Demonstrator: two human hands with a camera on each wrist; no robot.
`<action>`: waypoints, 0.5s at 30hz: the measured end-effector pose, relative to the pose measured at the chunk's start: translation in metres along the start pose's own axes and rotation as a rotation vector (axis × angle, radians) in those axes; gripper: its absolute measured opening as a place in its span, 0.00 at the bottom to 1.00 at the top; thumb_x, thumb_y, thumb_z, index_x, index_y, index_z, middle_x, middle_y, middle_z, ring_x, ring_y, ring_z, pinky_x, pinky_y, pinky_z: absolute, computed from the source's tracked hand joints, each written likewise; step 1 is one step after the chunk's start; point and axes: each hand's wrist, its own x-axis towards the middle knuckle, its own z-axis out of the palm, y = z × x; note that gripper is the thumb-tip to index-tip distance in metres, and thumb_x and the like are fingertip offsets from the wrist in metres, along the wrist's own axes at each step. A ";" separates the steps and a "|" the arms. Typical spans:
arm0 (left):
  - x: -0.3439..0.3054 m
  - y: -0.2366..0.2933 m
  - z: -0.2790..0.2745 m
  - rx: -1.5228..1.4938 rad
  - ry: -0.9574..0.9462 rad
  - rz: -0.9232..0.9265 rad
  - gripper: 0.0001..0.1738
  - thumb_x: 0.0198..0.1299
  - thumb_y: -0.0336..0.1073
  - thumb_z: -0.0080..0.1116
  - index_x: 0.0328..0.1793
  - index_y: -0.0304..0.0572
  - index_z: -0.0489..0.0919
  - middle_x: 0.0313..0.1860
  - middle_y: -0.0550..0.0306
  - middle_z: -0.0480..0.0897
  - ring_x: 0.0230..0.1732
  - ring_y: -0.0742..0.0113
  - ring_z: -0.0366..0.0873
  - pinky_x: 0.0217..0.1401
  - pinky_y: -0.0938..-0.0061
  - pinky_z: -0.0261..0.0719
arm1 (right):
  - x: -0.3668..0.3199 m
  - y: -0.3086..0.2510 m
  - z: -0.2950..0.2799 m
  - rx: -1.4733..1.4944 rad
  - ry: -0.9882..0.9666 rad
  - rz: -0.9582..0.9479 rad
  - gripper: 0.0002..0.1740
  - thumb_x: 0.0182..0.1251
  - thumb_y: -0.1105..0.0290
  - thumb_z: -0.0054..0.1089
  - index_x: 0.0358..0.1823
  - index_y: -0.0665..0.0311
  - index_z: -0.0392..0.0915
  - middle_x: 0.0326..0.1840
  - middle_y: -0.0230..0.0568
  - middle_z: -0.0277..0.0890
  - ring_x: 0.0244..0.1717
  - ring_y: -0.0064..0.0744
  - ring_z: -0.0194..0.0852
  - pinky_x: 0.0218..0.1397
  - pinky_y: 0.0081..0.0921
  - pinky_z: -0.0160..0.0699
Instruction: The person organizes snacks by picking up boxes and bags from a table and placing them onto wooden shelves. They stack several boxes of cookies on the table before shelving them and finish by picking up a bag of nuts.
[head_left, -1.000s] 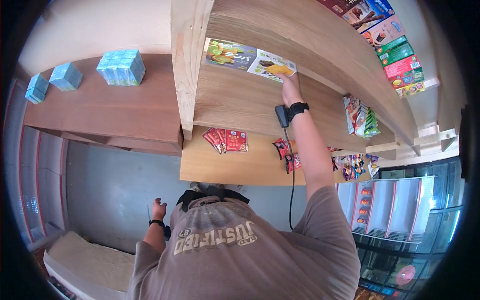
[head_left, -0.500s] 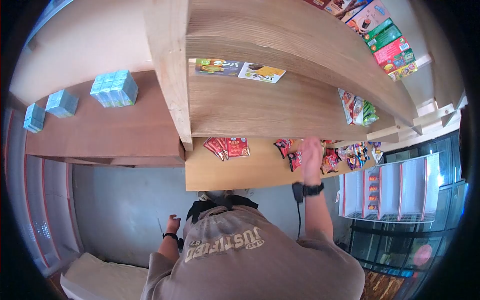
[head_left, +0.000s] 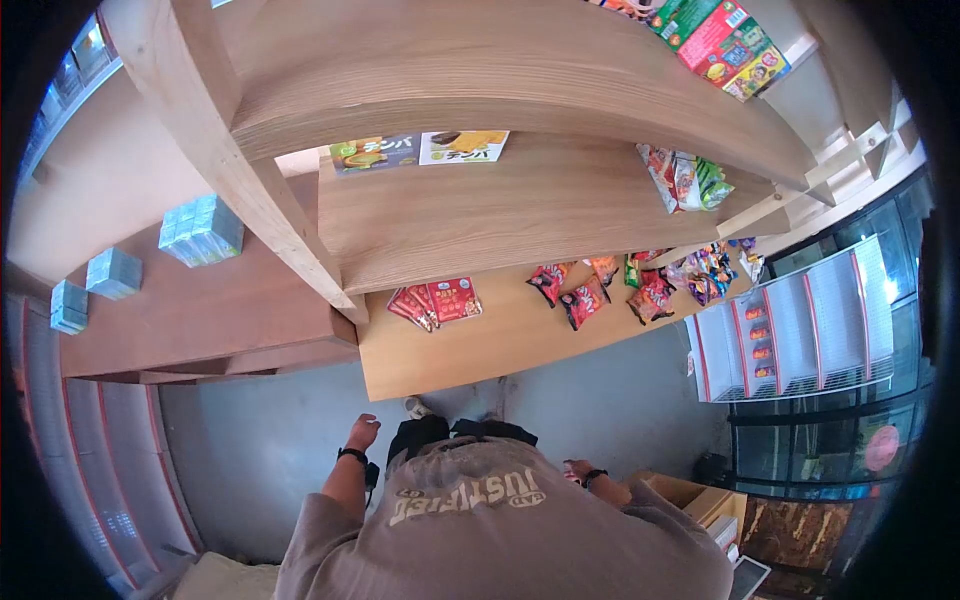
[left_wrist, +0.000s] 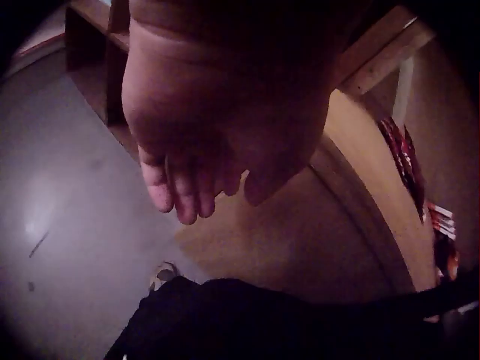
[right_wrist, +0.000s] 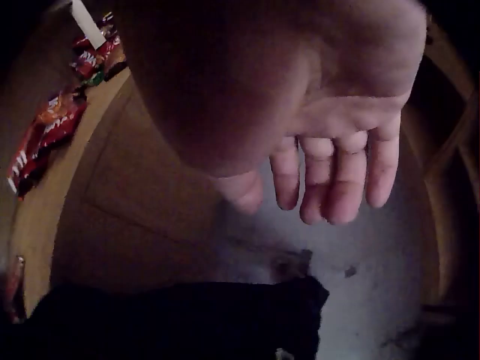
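Note:
My left hand [head_left: 363, 432] hangs by my side over the grey floor, its fingers loose with nothing in them, as the left wrist view also shows. On the other side my right hand [head_left: 579, 468] is low beside my shirt. Its fingers [right_wrist: 347, 180] hang relaxed and hold nothing in the right wrist view. Two flat snack boxes, a dark one with green [head_left: 375, 153] and a white and yellow one [head_left: 463, 147], stand side by side on the middle wooden shelf [head_left: 480, 215]. Several red packets [head_left: 455, 298] lie on the lower shelf board [head_left: 430, 360], nearer my left hand.
Red snack bags [head_left: 585, 300] and other colourful bags [head_left: 708, 272] lie along the lower board. Green and white bags [head_left: 690, 182] stand on the middle shelf. Blue carton packs [head_left: 202, 230] sit on a brown shelf to the left. A cardboard box [head_left: 690, 500] is behind my right arm.
My right hand has left the white and yellow box, which stays on the shelf, and dropped down beside my body. The head view has turned, and my left hand still hangs down.

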 end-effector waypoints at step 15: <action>-0.085 0.010 0.079 0.301 0.022 0.088 0.21 0.54 0.46 0.57 0.51 0.47 0.79 0.56 0.43 0.78 0.59 0.47 0.74 0.64 0.62 0.70 | -0.028 -0.080 -0.021 0.529 0.062 -0.343 0.18 0.66 0.59 0.53 0.51 0.62 0.71 0.38 0.40 0.79 0.37 0.31 0.79 0.40 0.29 0.78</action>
